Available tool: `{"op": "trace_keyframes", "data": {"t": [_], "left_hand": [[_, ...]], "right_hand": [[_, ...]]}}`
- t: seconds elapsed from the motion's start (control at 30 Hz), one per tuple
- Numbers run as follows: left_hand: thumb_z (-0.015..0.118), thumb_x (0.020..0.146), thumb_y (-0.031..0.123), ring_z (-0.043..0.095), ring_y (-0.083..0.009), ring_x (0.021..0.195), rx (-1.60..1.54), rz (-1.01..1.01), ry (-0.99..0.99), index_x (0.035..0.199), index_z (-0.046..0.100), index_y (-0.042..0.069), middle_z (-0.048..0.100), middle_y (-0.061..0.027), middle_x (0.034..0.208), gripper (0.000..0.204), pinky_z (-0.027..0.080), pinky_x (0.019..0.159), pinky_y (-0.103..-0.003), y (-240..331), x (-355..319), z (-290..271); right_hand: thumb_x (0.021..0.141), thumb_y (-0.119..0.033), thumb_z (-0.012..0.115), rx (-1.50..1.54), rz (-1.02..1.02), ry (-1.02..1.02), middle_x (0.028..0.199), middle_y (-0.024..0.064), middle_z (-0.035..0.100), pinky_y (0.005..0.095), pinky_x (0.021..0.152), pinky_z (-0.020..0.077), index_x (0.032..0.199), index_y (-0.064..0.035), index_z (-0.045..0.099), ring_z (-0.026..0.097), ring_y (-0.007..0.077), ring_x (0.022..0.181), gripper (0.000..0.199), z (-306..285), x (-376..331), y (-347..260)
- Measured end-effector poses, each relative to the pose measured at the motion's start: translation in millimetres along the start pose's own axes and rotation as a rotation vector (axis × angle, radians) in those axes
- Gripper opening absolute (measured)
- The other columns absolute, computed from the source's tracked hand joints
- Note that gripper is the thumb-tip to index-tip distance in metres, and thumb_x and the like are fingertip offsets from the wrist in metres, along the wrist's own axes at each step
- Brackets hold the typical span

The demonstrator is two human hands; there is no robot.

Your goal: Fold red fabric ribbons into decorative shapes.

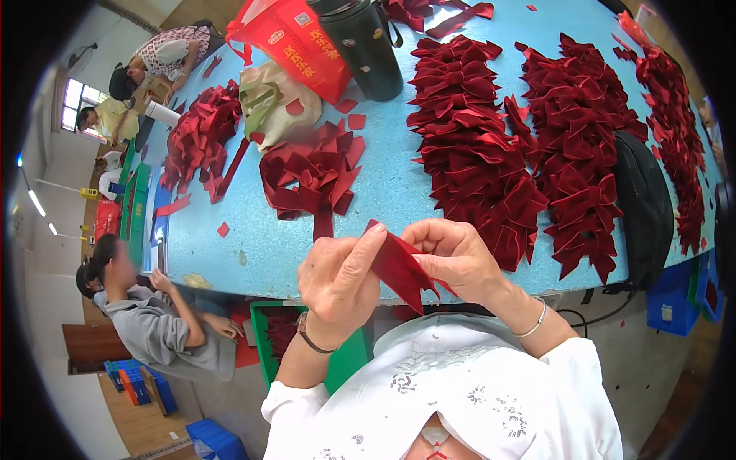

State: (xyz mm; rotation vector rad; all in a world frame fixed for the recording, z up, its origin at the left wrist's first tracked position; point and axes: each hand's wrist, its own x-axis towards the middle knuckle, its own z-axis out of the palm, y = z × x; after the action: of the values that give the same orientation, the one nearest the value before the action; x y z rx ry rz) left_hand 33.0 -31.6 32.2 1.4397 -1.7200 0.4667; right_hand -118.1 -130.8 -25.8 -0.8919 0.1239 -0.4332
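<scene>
Pinching a dark red velvet ribbon strip (pixel 399 264) between both hands, left hand (pixel 341 280) and right hand (pixel 456 257) above the near edge of the light blue desk (pixel 383 184); likely light, limp, non-slip, best gripped at the ends.

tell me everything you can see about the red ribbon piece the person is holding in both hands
The ribbon piece is a dark red strip that looks like velvet, folded into a pointed shape whose cut end hangs down toward the person's chest. It is held in the air just in front of the blue table's near edge, not resting on anything. The left hand pinches its upper left end between thumb and forefinger; the right hand grips its right side. Only the hands touch it.
</scene>
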Motion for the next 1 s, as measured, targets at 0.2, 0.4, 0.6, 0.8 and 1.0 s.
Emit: {"op": "trace_keyframes", "data": {"t": [0.2,0.4,0.6,0.8,1.0], "left_hand": [[0.064,0.054,-0.011,0.053,-0.0206,0.056,0.076,-0.032,0.054,0.101,0.067,0.001,0.058,-0.0074,0.070,0.049,0.043,0.049,-0.030,9,2,10],[0.065,0.055,-0.011,0.052,-0.0232,0.060,-0.035,0.010,0.044,0.100,0.066,0.001,0.056,-0.0081,0.073,0.047,0.046,0.054,-0.032,12,6,6],[0.064,0.056,-0.011,0.055,-0.0264,0.067,0.080,0.138,-0.201,0.096,0.067,0.000,0.056,-0.0098,0.080,0.042,0.049,0.063,-0.036,10,5,-6],[0.063,0.063,-0.011,0.057,-0.0256,0.078,0.018,0.033,-0.234,0.102,0.064,0.001,0.058,-0.0139,0.092,0.041,0.050,0.066,-0.036,9,1,-5],[0.060,0.081,-0.003,0.060,-0.0220,0.092,-1.051,-0.953,-0.115,0.107,0.060,-0.004,0.060,-0.0166,0.106,0.026,0.052,0.073,-0.033,2,-2,-9]], "right_hand": [[0.086,-0.005,0.061,0.080,-0.175,0.049,0.088,0.0109,0.063,0.0227,0.065,0.0514,0.107,0.0076,0.051,0.062,0.0119,0.075,0.027,8,-3,0],[0.087,-0.007,0.059,0.008,-0.018,0.022,0.086,0.0090,0.063,0.0227,0.062,0.0510,0.103,0.0059,0.052,0.062,0.0117,0.071,0.021,-2,-3,2],[0.089,-0.012,0.058,0.296,0.003,0.018,0.081,0.0055,0.064,0.0210,0.057,0.0490,0.098,0.0040,0.058,0.062,0.0092,0.067,0.019,4,-3,-6],[0.086,-0.006,0.061,0.020,-0.063,0.115,0.086,0.0108,0.063,0.0250,0.061,0.0539,0.099,0.0049,0.055,0.064,0.0154,0.070,0.018,11,-4,-3],[0.081,0.004,0.065,-0.109,-0.131,0.146,0.085,0.0098,0.063,0.0237,0.060,0.0525,0.098,0.0043,0.056,0.062,0.0126,0.072,0.019,8,-4,4]]}}
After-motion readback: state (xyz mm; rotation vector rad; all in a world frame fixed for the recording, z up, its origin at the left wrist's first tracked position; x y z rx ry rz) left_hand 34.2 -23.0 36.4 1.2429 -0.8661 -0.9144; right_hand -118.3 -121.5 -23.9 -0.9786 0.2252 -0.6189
